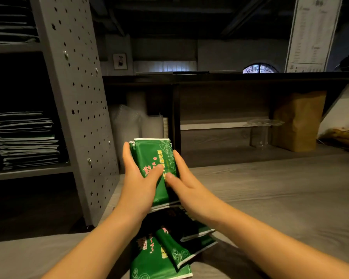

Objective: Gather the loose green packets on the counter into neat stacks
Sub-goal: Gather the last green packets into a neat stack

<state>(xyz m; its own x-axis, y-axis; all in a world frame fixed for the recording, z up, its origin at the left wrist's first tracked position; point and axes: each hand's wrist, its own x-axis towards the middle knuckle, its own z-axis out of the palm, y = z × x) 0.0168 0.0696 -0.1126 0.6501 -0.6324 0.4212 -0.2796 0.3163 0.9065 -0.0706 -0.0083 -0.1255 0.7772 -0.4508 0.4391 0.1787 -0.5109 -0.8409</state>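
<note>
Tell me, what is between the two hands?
A stack of green packets, gripped on its sides by the left hand and the right hand. The head view shows it.

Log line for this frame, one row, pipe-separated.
left hand: holds packet stack | right hand: holds same stack | loose packets: untidy on counter, nearer the person | task: unfinished

Held stack (156, 158): packet count couldn't be told, and its lower half was covered by the left hand (137, 178) and right hand (189, 188). Packet print was blurred and unreadable. Loose packets (161, 256) lay partly under the wrists in shadow, the nearest cut by the bottom edge. Wall chart (310, 33): text too small, top cut off. Shelf piles (26, 141) were cut by the left edge.
</note>
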